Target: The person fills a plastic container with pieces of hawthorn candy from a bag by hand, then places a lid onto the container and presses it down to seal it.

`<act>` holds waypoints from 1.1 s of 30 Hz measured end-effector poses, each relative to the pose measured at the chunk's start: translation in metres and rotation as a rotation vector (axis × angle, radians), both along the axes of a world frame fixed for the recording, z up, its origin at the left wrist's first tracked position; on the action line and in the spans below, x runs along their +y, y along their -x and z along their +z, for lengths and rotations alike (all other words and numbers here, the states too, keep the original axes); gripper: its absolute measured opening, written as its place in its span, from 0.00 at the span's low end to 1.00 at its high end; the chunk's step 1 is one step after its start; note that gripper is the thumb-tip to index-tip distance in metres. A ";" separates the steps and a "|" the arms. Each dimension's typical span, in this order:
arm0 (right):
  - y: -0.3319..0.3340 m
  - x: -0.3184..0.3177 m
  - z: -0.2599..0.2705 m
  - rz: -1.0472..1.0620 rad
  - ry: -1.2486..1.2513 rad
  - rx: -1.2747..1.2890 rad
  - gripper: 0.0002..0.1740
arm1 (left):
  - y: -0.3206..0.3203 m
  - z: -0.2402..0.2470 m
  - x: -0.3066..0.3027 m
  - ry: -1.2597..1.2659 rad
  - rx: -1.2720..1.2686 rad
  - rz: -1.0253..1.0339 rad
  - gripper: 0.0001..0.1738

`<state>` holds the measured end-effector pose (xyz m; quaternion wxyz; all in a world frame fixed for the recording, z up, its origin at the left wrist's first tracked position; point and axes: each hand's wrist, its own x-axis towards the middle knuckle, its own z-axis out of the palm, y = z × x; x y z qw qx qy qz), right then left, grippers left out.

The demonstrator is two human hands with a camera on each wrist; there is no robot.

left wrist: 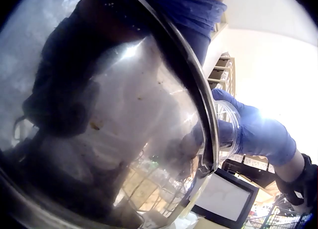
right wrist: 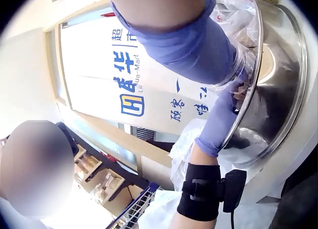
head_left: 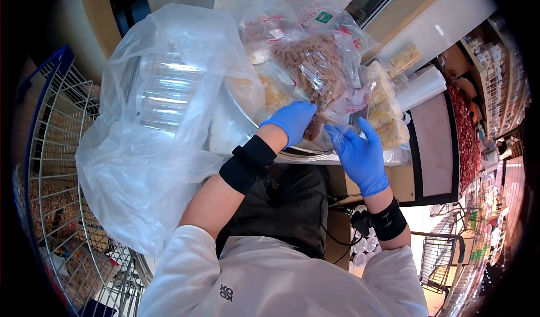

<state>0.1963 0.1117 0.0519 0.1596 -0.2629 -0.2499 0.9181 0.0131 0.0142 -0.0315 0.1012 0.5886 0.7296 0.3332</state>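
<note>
My right hand (head_left: pixel 360 154), in a blue glove, holds a clear plastic jar (left wrist: pixel 227 127) at the near rim of a large steel bowl (right wrist: pixel 280 80). Its fingers and thumb lie around the jar's wall. Just left of the jar, my gloved left hand (head_left: pixel 291 123) grips some brown strip-like pieces (right wrist: pixel 240 94) close to the jar's mouth; its fingertips are partly hidden. A clear bag with more brown strips (head_left: pixel 315 69) lies open over the bowl. The left wrist view mostly shows the bowl's shiny outer wall (left wrist: pixel 144 105).
A big clear bag of empty plastic jars (head_left: pixel 169 92) stands at left, beside a shopping cart (head_left: pixel 56 165). Filled jars (head_left: pixel 388 111) with pale contents line the right side, near a white roll (head_left: pixel 422 89). In the right wrist view another person (right wrist: pixel 39 169) is at lower left.
</note>
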 end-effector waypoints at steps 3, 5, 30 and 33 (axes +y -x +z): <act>-0.001 0.002 0.005 0.078 0.061 0.026 0.40 | 0.001 0.002 -0.002 0.009 -0.008 -0.014 0.32; 0.000 0.005 0.005 0.111 0.057 0.032 0.39 | 0.000 0.002 -0.002 -0.001 -0.008 -0.025 0.33; 0.007 0.014 0.002 0.264 0.096 0.138 0.41 | 0.000 0.007 -0.004 -0.045 -0.006 -0.028 0.16; 0.009 0.010 0.009 0.256 0.120 0.086 0.43 | -0.001 0.006 -0.004 -0.039 0.003 -0.034 0.17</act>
